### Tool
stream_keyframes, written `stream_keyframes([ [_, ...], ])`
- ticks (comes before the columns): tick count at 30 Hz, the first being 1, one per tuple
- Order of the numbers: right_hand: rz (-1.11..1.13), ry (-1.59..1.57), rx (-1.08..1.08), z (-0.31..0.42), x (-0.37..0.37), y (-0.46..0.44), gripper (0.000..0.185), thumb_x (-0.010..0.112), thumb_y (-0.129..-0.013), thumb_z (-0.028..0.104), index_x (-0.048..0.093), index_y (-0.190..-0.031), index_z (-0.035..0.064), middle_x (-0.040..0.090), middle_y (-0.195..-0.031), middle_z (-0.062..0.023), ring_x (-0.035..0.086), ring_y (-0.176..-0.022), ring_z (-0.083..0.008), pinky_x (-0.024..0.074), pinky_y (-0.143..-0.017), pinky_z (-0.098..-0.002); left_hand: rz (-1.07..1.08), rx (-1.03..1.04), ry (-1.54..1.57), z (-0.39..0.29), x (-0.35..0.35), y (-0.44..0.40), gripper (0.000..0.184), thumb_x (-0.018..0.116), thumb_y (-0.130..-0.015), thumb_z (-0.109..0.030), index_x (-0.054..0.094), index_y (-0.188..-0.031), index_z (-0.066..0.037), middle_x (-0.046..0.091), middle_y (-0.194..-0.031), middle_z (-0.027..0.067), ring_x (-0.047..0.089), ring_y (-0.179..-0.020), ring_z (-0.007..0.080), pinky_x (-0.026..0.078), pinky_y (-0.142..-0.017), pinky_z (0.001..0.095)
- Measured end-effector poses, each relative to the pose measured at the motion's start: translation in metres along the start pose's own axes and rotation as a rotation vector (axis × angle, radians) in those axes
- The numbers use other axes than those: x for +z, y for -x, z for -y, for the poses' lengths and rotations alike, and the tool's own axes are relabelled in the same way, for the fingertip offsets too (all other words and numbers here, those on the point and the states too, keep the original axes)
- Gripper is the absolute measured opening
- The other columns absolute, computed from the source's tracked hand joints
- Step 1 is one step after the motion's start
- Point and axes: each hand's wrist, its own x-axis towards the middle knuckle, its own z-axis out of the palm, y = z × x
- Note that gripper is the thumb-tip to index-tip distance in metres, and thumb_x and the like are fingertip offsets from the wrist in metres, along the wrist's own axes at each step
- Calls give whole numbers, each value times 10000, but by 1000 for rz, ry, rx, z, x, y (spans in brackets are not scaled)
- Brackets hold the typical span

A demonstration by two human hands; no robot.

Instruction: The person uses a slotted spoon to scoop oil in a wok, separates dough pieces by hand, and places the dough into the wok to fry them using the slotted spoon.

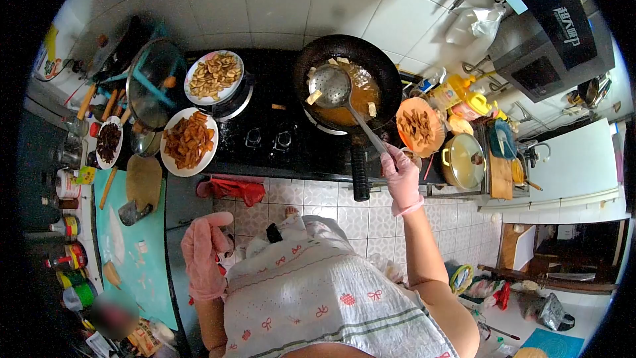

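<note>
My right hand (401, 176), in a thin clear glove, is closed round the handle of a metal skimmer (331, 86). The perforated head of the skimmer rests inside a black wok (387, 59) on the stove. Brown liquid lies in the wok, with a few pale pieces (371, 109) in it and at its sides. The wok's black handle (360, 172) points toward me, just left of my right hand. My left hand (207, 245), also gloved, hangs low on the left beside my apron; its fingers are partly bunched in the glove and hard to make out.
Plates of sliced food (215, 74) and brown strips (189, 142) stand left on the black stove top (265, 159). Right of the wok are an orange-lined bowl (419, 126), a lidded pot (463, 161) and bottles (452, 91). A green board (132, 258) lies at left.
</note>
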Motion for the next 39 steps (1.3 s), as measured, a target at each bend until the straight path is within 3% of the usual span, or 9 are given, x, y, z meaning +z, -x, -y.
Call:
stream_keyframes([
  [3, -16, 193, -95, -12, -1, 2, 317, 617, -941, 200, 637, -1193, 8, 705, -912, -171, 682, -791, -254, 521, -734, -328, 19, 12, -51, -8, 2, -1, 423, 466, -1021, -379, 698, -1004, -25, 432, -654, -71, 379, -606, 34, 296, -553, 197],
  [6, -1, 197, -69, 4, -2, 6, 326, 615, -939, 224, 639, -1190, 17, 691, -978, -213, 682, -873, -341, 527, -767, -365, -8, -13, -49, -7, 2, -1, 429, 464, -1021, -384, 698, -1002, -25, 425, -657, -71, 371, -607, 35, 285, -551, 200],
  [9, 3, 193, -110, -1, 0, 7, 323, 626, -952, 134, 623, -1232, -29, 644, -892, 5, 518, -762, -58, 460, -704, -214, 6, -15, -31, -6, 0, -1, 429, 463, -1021, -385, 698, -1003, -27, 429, -662, -70, 373, -607, 35, 285, -549, 201],
  [19, 44, -335, 167, -28, -7, 8, 317, 616, -952, 154, 628, -1211, -28, 691, -940, -32, 580, -813, -71, 479, -745, -226, 0, 1, -10, -5, -5, -2, 418, 461, -1025, -367, 697, -1005, -24, 427, -666, -71, 373, -612, 33, 289, -551, 202],
  [25, 8, 265, -101, -26, -18, 5, 352, 640, -926, 236, 632, -1245, 87, 715, -972, -127, 688, -835, -228, 527, -743, -323, 15, 27, -68, -8, -4, -2, 424, 433, -1036, -350, 697, -1008, -19, 422, -677, -60, 371, -621, 45, 294, -562, 209],
  [28, 16, 456, -216, -9, -24, 5, 325, 646, -916, 258, 652, -1229, 169, 708, -992, -114, 682, -885, -297, 537, -752, -359, 20, 20, -92, -10, -4, -2, 428, 424, -1039, -343, 696, -1006, -15, 422, -683, -55, 369, -621, 47, 295, -564, 211],
  [31, 31, 500, -278, -2, -25, 4, 315, 651, -911, 262, 657, -1220, 199, 712, -995, -94, 680, -898, -299, 540, -752, -364, 31, 19, -79, -12, -1, -1, 432, 422, -1039, -345, 696, -1001, -14, 419, -682, -54, 367, -620, 48, 294, -563, 213],
  [34, 33, 377, -254, -10, -24, 4, 316, 656, -913, 236, 658, -1221, 165, 712, -1015, -106, 690, -886, -265, 538, -753, -334, 21, 19, -83, -12, 0, -1, 435, 427, -1036, -353, 696, -999, -14, 417, -677, -55, 363, -617, 47, 292, -561, 216],
  [39, 39, 11, -32, -32, -20, 3, 335, 648, -923, 158, 636, -1246, 69, 702, -962, -81, 651, -790, -154, 510, -722, -267, 18, 39, -130, -7, -4, -1, 435, 432, -1033, -363, 698, -1003, -19, 421, -679, -54, 357, -613, 48, 291, -557, 223],
])
